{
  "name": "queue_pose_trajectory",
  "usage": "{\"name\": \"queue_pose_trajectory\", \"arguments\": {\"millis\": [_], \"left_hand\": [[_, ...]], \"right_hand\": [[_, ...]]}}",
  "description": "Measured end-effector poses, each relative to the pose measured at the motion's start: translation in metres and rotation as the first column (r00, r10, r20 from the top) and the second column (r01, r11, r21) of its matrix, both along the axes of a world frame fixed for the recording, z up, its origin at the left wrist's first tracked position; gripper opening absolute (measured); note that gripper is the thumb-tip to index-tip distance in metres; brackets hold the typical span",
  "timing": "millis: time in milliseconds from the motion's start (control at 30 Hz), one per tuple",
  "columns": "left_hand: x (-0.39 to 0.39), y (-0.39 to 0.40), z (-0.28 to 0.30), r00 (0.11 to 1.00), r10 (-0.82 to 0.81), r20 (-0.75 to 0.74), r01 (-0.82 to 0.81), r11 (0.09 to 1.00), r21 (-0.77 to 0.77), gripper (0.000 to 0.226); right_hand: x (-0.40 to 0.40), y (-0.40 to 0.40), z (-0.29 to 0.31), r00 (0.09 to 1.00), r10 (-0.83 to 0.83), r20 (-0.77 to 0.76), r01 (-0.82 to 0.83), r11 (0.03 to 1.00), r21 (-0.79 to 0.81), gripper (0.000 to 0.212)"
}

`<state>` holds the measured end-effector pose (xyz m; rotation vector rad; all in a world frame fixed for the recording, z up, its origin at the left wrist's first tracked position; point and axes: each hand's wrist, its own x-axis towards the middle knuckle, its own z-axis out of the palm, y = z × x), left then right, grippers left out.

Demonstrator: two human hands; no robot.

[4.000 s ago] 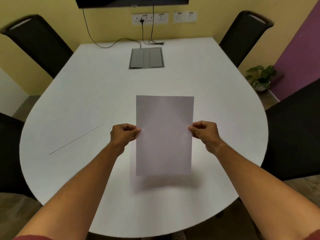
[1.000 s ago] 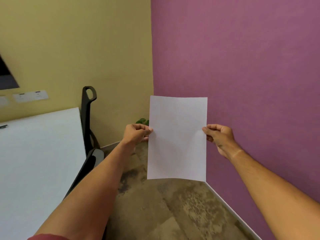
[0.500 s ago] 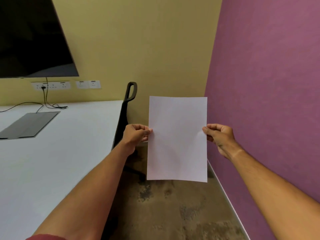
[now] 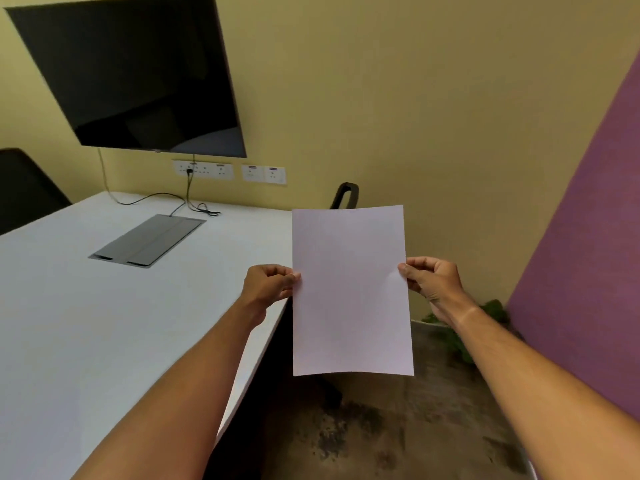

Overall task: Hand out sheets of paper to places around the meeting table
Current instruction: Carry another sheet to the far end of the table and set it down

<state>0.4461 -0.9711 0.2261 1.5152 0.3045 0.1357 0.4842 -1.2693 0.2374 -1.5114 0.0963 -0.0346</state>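
A blank white sheet of paper [image 4: 351, 292] was held up in the air in portrait position, facing the camera, its lower edge bowed slightly. It hung past the right-hand edge of the white meeting table [image 4: 104, 334], over the mottled brown floor [image 4: 398, 431], and touched neither.

The left hand [image 4: 268, 284] pinched the sheet's left edge about midway up, thumb on the near face and fingers curled behind. The right hand [image 4: 433, 280] pinched the right edge at much the same height, in the same way, and the paper dimpled faintly beside that thumb. Both bare forearms reached in from the bottom corners of the view; the left one crossed above the table's edge.

On the table top lay a grey hinged cable hatch [image 4: 149, 240], set flush into the surface, with black cables [image 4: 187, 202] trailing from the wall sockets [image 4: 230, 171] down onto the table near it. Above the sockets a dark, switched-off screen [image 4: 128, 74] hung on the yellow wall [image 4: 415, 98].

Behind the sheet's top edge the black top of a chair back [image 4: 346, 194] showed (the rest of it was hidden by the paper). Another dark chair [image 4: 24, 188] stood at the far left. To the right rose a purple wall [image 4: 595, 237], and low in the corner beside it some green leaves of a plant [image 4: 491, 310] showed behind the right wrist.
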Motion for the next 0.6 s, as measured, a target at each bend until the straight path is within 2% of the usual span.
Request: {"name": "queue_pose_trajectory", "arguments": {"millis": [200, 400, 533, 600], "left_hand": [[0.031, 0.047, -0.010, 0.964, 0.264, -0.007, -0.264, 0.964, 0.005, 0.010], [0.037, 0.091, -0.008, 0.856, 0.516, -0.030, -0.516, 0.856, -0.003, 0.013], [0.035, 0.116, -0.007, 0.779, 0.626, -0.033, -0.627, 0.779, -0.012, 0.011], [0.035, 0.131, -0.009, 0.743, 0.668, -0.045, -0.669, 0.743, -0.007, 0.009]], "right_hand": [[0.105, 0.070, -0.008, 0.966, 0.260, 0.012, -0.259, 0.965, -0.033, 0.006], [0.176, 0.153, -0.002, 0.869, 0.495, -0.005, -0.495, 0.869, -0.009, 0.007], [0.209, 0.207, -0.004, 0.788, 0.615, -0.014, -0.615, 0.788, -0.021, 0.015], [0.221, 0.234, -0.006, 0.747, 0.665, -0.016, -0.665, 0.747, -0.024, 0.012]]}}
